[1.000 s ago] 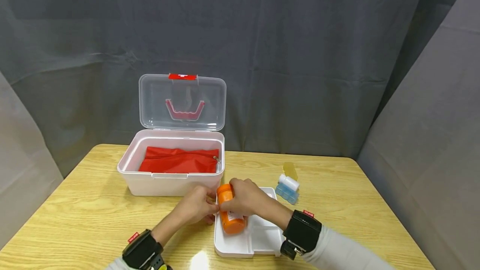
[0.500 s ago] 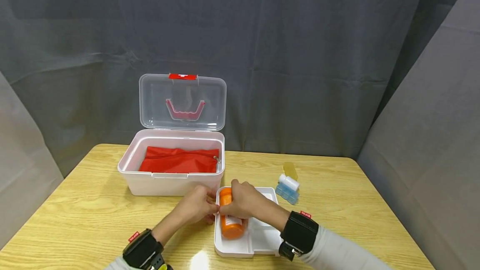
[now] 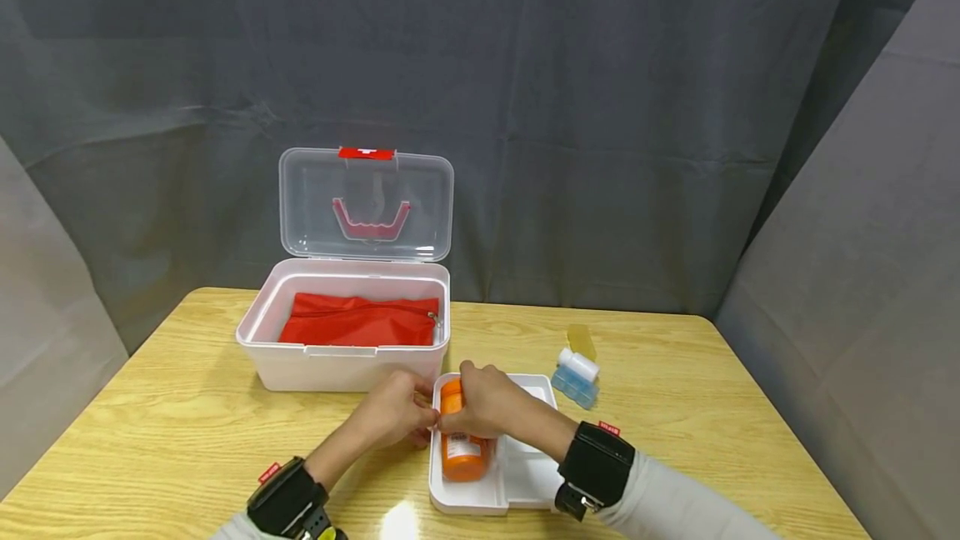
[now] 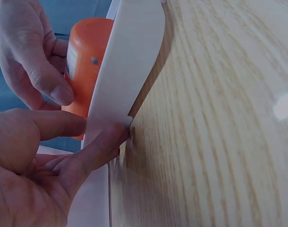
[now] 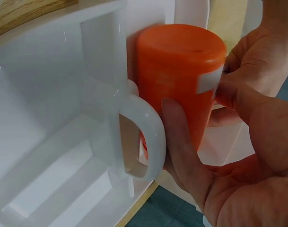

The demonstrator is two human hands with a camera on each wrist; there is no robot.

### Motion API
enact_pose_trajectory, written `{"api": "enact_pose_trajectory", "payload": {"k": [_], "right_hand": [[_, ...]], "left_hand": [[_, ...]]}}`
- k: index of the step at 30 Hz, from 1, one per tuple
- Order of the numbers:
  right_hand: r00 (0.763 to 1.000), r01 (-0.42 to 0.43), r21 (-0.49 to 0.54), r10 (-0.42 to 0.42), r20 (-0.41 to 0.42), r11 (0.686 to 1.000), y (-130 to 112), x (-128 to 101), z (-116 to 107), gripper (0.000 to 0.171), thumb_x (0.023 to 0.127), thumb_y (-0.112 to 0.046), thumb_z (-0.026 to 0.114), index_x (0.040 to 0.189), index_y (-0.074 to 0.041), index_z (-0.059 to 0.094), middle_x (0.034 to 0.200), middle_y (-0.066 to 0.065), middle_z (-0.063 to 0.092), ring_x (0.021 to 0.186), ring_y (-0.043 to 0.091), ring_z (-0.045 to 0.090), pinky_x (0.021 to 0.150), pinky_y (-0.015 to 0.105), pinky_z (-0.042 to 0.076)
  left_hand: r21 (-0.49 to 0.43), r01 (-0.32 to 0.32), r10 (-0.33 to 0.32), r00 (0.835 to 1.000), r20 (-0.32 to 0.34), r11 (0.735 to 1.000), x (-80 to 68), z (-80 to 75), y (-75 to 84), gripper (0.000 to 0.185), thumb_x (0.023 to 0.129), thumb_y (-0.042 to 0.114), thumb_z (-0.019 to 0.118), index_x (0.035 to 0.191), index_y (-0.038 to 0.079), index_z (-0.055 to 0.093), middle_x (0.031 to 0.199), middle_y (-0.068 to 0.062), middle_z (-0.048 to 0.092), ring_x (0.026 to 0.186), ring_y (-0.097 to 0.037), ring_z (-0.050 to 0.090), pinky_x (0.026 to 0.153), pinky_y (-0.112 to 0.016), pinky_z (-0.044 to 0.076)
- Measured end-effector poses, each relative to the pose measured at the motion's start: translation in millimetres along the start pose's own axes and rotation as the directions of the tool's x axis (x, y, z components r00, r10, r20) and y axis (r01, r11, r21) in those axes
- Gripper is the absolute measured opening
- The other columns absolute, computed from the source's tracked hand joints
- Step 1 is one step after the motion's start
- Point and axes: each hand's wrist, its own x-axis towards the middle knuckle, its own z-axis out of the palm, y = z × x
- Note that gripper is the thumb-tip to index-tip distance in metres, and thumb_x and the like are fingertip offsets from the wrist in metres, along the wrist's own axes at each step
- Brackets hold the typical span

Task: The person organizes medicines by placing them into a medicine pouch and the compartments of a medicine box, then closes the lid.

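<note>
An orange pill bottle [image 3: 462, 458] with a white label lies lengthwise in the left compartment of a white divided tray [image 3: 501, 503]. My right hand [image 3: 491, 400] grips the bottle, thumb on one side and fingers on the other, as the right wrist view shows. At the tray's left edge, my left hand [image 3: 396, 412] pinches the wall between thumb and finger. In the left wrist view, fingers of the left hand [image 4: 94, 149] reach the tray's outer side near the tabletop. A white loop-shaped handle [image 5: 155, 137] stands beside the bottle in the right wrist view.
Behind the tray to the left stands a white box [image 3: 322, 369] with its clear lid [image 3: 315, 182] raised and a red zippered pouch [image 3: 360, 322] inside. To the right lie a small white bottle [image 3: 578, 364], a blue pill organizer [image 3: 573, 387] and a yellow piece [image 3: 581, 342].
My right hand has brought the orange pill bottle slightly toward me and down into the tray's left compartment, and it now lies straighter along it. The left hand has stayed at the tray's edge.
</note>
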Motion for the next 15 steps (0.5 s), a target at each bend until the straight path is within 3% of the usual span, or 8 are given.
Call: {"api": "enact_pose_trajectory", "payload": {"k": [15], "right_hand": [[1.0,0.012,-0.003,-0.012,-0.014,1.0,4.1,1.0,-5.7,0.039,0.077,-0.031,0.081,0.095,-0.006,0.058,0.075,0.003,0.058,0.068,0.018,0.056,0.054,0.027,0.048]], "left_hand": [[-0.005,0.027,-0.027,1.0,0.001,1.0,1.5,0.9,0.5,0.026,0.087,-0.005,0.071,0.11,-0.014,0.066,0.088,-0.018,0.075,0.062,-0.025,0.073,0.056,-0.036,0.062]]}}
